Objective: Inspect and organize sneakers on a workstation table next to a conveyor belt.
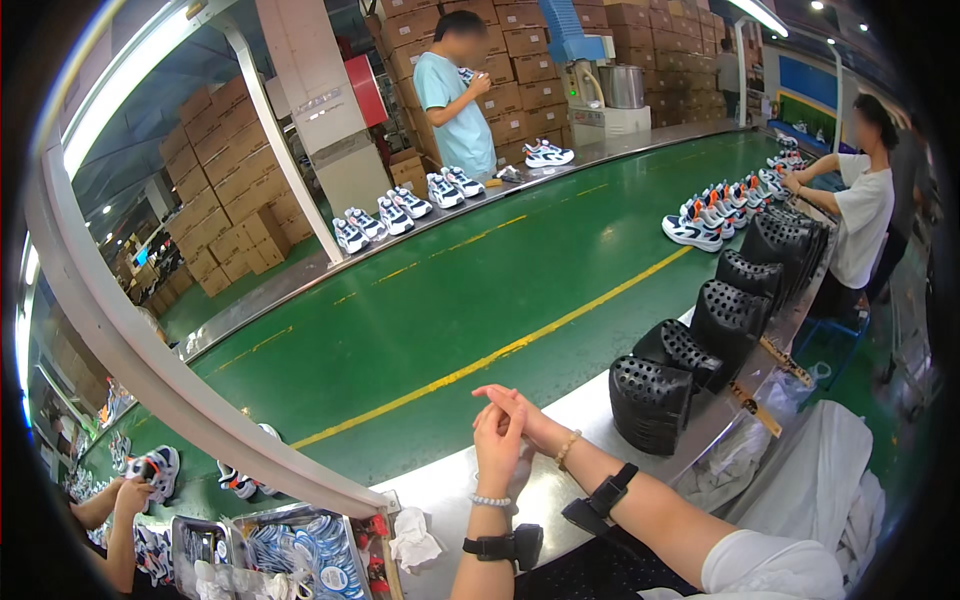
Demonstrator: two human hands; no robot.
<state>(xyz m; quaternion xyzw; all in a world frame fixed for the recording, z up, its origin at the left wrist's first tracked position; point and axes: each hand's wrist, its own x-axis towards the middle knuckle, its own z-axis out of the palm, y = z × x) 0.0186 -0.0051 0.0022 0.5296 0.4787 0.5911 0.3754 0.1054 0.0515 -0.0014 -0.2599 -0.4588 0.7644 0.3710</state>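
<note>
Above the metal edge of the line, my left hand [495, 440] and my right hand [538, 424] meet and touch each other. Fingers of my right hand stretch leftward past the left hand. The left thumb and fingers point upward and apart, partly overlapping the right hand. I see nothing held between them. Each forearm wears a black strap, and each wrist a bead bracelet. Closest on the right are stacks of black plastic shells with round holes [650, 402], standing apart from my hands. A crumpled white cloth or tissue [414, 540] lies left of my left forearm.
A green conveyor belt [440, 310] with yellow lines runs before me. White sneakers [692, 232] stand at right, more sneakers [396, 214] along the far ledge. A white post [200, 420] curves at left, beside trays of blue-white pieces [305, 555]. Co-workers stand across, right and left.
</note>
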